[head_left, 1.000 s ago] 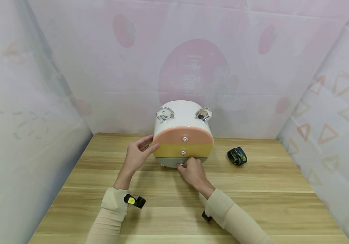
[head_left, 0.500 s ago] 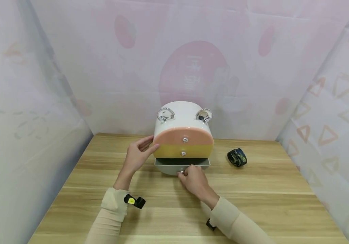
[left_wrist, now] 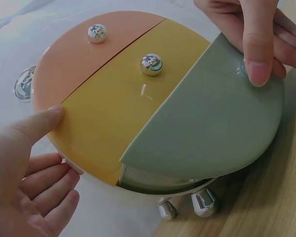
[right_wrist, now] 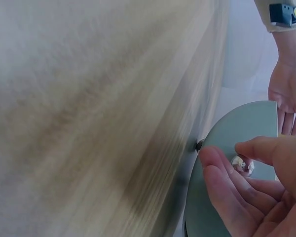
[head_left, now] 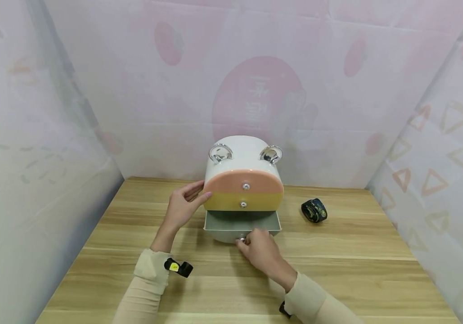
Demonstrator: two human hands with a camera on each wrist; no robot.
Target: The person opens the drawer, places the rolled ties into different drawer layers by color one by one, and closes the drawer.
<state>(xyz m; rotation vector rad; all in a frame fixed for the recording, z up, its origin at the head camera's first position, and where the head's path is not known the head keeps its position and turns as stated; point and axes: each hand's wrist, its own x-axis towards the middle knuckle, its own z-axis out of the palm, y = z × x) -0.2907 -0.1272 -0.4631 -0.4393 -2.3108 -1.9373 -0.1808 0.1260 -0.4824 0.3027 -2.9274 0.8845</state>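
Observation:
A small rounded white drawer cabinet (head_left: 241, 148) stands on the table, with a peach top drawer (head_left: 225, 183), a yellow middle drawer (left_wrist: 123, 113) and a grey-green bottom drawer (left_wrist: 207, 123). The bottom drawer is pulled out, and the part of its inside that shows holds nothing. My right hand (head_left: 264, 253) pinches that drawer's silver knob (right_wrist: 242, 165) between thumb and fingers. On the cabinet's left side rests my left hand (head_left: 179, 208), its thumb at the front edge of the yellow drawer and its extended fingers along the side wall. Both upper drawers are closed.
A rolled dark patterned strap (head_left: 314, 210) lies on the wooden table (head_left: 357, 261), right of the cabinet. Two silver ring-shaped ears (head_left: 271, 154) stick up from the cabinet top. Printed cloth walls (head_left: 166, 99) enclose the table at the back and both sides.
The bottom drawer has slid from closed to well out toward the person, with my right hand drawing back on its knob. My left hand has stayed at the cabinet's side.

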